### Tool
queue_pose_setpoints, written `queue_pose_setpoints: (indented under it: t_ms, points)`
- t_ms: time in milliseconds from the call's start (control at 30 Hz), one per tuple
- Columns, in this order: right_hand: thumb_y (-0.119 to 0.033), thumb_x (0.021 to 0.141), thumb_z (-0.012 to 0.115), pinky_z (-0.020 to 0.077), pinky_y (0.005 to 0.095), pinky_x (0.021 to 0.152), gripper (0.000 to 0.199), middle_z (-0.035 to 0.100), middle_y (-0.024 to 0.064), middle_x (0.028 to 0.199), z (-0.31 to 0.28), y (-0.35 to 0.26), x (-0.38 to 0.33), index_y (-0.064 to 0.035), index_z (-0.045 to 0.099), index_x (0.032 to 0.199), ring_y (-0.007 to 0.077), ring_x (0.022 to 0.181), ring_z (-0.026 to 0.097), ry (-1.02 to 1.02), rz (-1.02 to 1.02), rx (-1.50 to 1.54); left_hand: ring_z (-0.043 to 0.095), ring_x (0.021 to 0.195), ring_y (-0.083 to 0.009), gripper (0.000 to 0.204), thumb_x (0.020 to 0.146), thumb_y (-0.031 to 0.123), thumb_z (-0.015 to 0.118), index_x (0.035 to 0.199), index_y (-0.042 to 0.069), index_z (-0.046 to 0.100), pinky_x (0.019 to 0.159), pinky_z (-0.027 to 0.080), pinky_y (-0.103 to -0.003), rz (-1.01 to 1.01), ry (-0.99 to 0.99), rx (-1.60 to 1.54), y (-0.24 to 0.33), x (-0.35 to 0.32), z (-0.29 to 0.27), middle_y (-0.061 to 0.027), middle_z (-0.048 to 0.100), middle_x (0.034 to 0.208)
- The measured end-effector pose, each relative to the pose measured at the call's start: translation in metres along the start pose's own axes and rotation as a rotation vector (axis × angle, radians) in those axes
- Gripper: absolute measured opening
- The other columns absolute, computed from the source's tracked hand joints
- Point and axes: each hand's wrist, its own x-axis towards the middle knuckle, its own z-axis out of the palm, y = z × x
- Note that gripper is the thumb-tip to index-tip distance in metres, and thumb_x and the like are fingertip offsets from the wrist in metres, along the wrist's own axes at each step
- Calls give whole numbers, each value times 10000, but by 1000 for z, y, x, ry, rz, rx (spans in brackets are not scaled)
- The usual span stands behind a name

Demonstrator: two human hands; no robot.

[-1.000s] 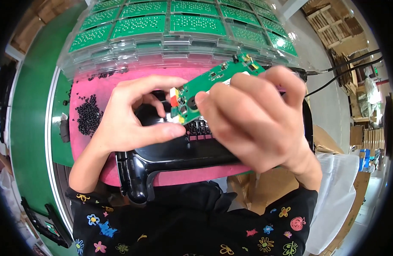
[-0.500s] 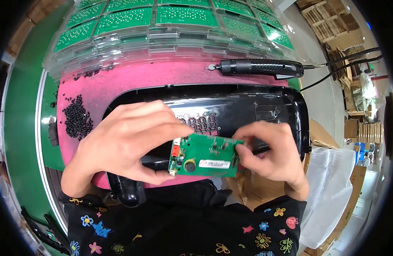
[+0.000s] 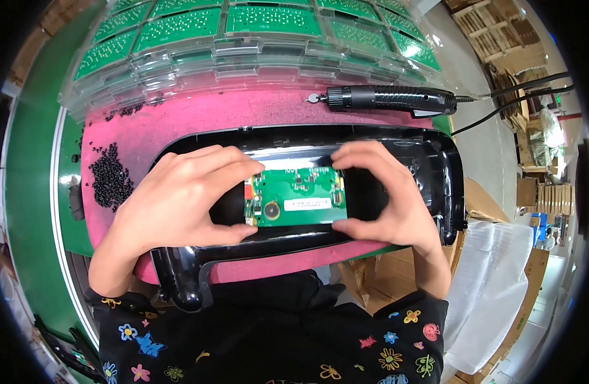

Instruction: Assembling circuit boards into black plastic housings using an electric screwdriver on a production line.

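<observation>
A green circuit board point(image 3: 301, 187) lies level over the middle of a glossy black plastic housing point(image 3: 429, 160), covering the digit-shaped cutouts there. It bears a white label, a round black part and a red connector at its left end. My left hand point(image 3: 182, 198) grips the board's left end, thumb at the near corner and fingers at the far one. On the opposite end my right hand point(image 3: 397, 195) holds it likewise, thumb on the near right corner and fingertips by the far right corner. Whether the board rests on the housing, I cannot tell.
Beyond the housing lies a black electric screwdriver point(image 3: 390, 99) with its cord running right. A heap of small black screws point(image 3: 111, 178) sits left on the pink mat point(image 3: 243, 109). Clear trays point(image 3: 198, 61) with green boards stand at the back. Cardboard point(image 3: 384, 281) is at lower right.
The board has moved away from me and slightly left, from tilted to level over the housing. My right hand has shifted from pinching its right edge to spanning its right corners.
</observation>
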Motion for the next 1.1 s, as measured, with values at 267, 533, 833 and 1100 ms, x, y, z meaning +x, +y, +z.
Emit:
queue_pose_setpoints:
  t_ms: [267,533,833,1100]
  points:
    - [-84,613,833,398,402,1020,626,534,121,1225,15,12,1,-44,575,1182,327,1158,485,1,54,-101,644,912,-273,629,581,223,835,1156,60,640,686,528,-369,-128,-37,125,8,0,0,-73,599,1090]
    - [-81,608,835,402,405,1006,632,530,118,1224,18,14,1,-45,576,1183,330,1141,489,9,57,-123,633,939,-273,643,589,233,837,1176,60,637,702,527,-372,-143,-52,152,8,2,3,-75,591,1107]
    - [-83,610,832,407,413,997,638,525,124,1221,19,12,2,-39,571,1190,336,1134,487,4,61,-145,633,936,-265,638,607,240,839,1182,61,628,701,529,-372,-137,-59,169,8,1,4,-65,580,1119]
    - [-113,659,812,397,424,1024,705,475,167,1294,18,-1,5,-15,507,1288,380,1170,458,-64,103,-250,614,981,-243,691,629,272,843,1223,34,581,732,539,-353,-97,-32,206,9,-8,0,-56,562,1159]
